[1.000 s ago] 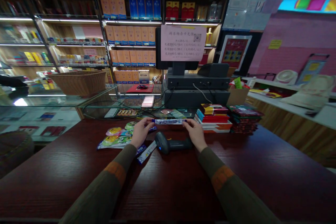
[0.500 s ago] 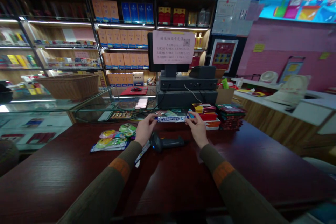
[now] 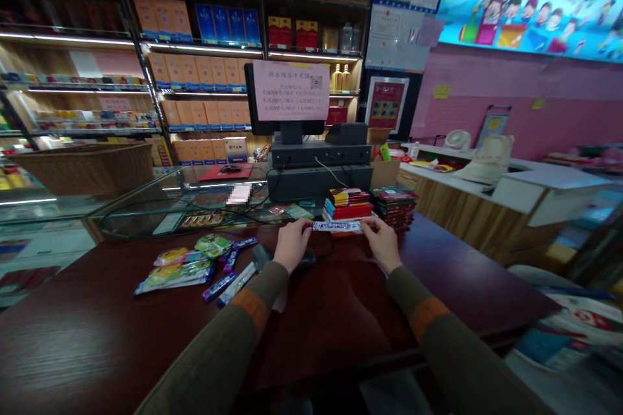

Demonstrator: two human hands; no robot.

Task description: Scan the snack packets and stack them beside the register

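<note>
A slim blue-and-white stick pack of candy (image 3: 337,226) is stretched level between my two hands above the table. My left hand (image 3: 291,245) pinches its left end between thumb and fingers, and my right hand (image 3: 382,245) pinches the right end the same way. Partly hidden behind my left hand lies a dark barcode scanner (image 3: 261,255). Left of it, several purple and blue stick packs (image 3: 220,286) are scattered, one long whitish one (image 3: 237,283) reaching under my left sleeve. Beside them sit colourful candy bags (image 3: 178,270) in a small pile.
Beyond my hands stand a stack of red and yellow packets (image 3: 347,202) and a darker stack (image 3: 393,206). Behind these is a cash register (image 3: 318,178) with a pink sign (image 3: 291,91). A wicker basket (image 3: 92,168) rests on the glass counter at left, before lit shelves.
My view has turned right, so the room shifts left. Both hands, still pinching the candy pack, have moved right, to in front of the red packet stack. More purple packs now show.
</note>
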